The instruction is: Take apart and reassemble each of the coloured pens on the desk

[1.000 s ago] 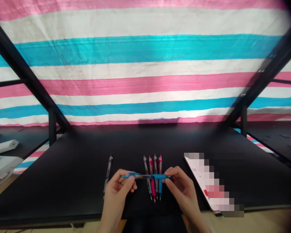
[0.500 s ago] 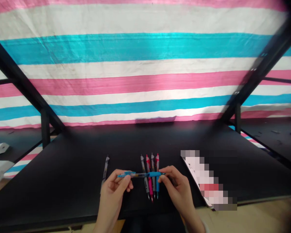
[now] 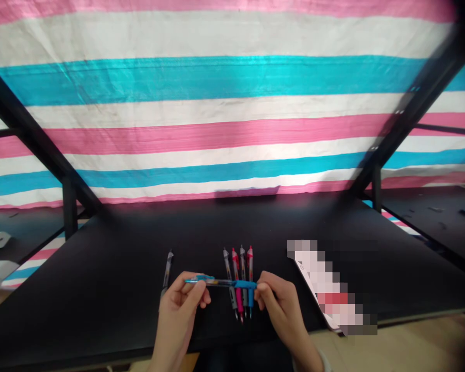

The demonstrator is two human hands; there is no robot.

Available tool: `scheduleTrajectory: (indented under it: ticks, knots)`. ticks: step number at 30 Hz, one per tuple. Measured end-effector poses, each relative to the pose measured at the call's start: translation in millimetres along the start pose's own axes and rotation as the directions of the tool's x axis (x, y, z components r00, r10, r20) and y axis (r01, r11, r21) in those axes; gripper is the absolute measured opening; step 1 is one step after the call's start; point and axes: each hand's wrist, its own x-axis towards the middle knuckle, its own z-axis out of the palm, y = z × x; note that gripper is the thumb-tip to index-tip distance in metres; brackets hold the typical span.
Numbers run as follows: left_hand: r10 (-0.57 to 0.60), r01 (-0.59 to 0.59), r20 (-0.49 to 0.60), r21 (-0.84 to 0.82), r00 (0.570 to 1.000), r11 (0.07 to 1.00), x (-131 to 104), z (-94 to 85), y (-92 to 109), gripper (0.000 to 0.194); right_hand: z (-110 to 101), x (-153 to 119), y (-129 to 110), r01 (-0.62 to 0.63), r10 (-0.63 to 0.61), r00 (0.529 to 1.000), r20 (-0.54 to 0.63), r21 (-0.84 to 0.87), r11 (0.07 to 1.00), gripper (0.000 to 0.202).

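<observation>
A blue pen [image 3: 221, 282] is held level above the table. My left hand [image 3: 180, 305] pinches its clip end between thumb and fingers. At the other end, past the blue grip, the fingers of my right hand [image 3: 281, 302] close around the tip, which they hide. Beneath it, several pens lie side by side: a grey-gripped pen [image 3: 228, 261], a pink-gripped pen [image 3: 239, 298], another grey-gripped pen [image 3: 243, 258] and a red-topped pen with a blue grip [image 3: 250, 294]. A separate grey pen [image 3: 168, 268] lies left of them, partly behind my left hand.
A pinkish-white flat object [image 3: 313, 281], mostly pixelated, lies slanted at the right of the black table [image 3: 101, 289]. Black frame bars [image 3: 42, 139] rise on both sides before a striped sheet [image 3: 217, 80]. White objects [image 3: 0, 271] sit at the far left.
My right-hand fingers have curled more tightly around the pen's tip end, covering the tip that showed before. The left hand keeps its hold. The view has shifted slightly.
</observation>
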Motion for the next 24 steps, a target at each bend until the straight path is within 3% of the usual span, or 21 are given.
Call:
scheduleTrajectory:
  ticks: [3, 6, 9, 14, 17, 20, 23, 24]
  knots:
    - [-0.006, 0.006, -0.015, -0.007, 1.0, 1.0, -0.4, 1.5, 2.3, 0.036, 0.3, -2.1, 1.0, -0.021, 0.018, 0.999, 0.033, 0.095, 0.995, 0.02]
    - [-0.025, 0.025, -0.022, -0.021, 0.999, 0.999, -1.0, 2.0, 3.4, 0.037, 2.7, -4.1, 2.7, -0.041, 0.04, 0.999, 0.007, 0.108, 0.993, 0.029]
    - [-0.037, 0.036, -0.024, -0.027, 0.999, 0.999, -0.9, 1.5, 2.6, 0.038, 3.8, -3.7, 4.0, -0.068, 0.07, 0.998, -0.011, 0.09, 0.994, 0.013]
    - [-0.046, 0.046, -0.013, -0.033, 0.999, 0.998, 0.8, 0.0, -0.2, 0.039, 0.8, 1.1, 1.0, -0.043, 0.043, 0.999, 0.013, 0.018, 0.999, 0.037]
    - [-0.038, 0.037, -0.022, -0.04, 0.999, 0.999, 1.0, -0.3, -0.2, 0.039, 1.8, 1.9, -1.0, -0.02, 0.02, 1.0, 0.011, 0.042, 0.999, 0.018]
    - [-0.04, 0.038, -0.033, -0.054, 0.999, 0.998, 0.8, -0.1, 0.4, 0.038, 4.2, 1.1, -1.2, -0.02, 0.021, 1.0, -0.004, 0.066, 0.998, 0.03]
    - [-0.04, 0.039, -0.03, -0.058, 0.999, 0.998, 0.4, 0.2, 0.8, 0.037, 3.6, 1.1, -1.3, -0.019, 0.019, 1.0, 0.003, 0.029, 0.999, 0.013]
    - [-0.039, 0.037, -0.028, -0.058, 0.999, 0.998, 0.3, 0.1, 0.9, 0.036, 2.7, 1.3, -1.7, -0.015, 0.015, 1.0, 0.017, 0.004, 1.0, 0.018]
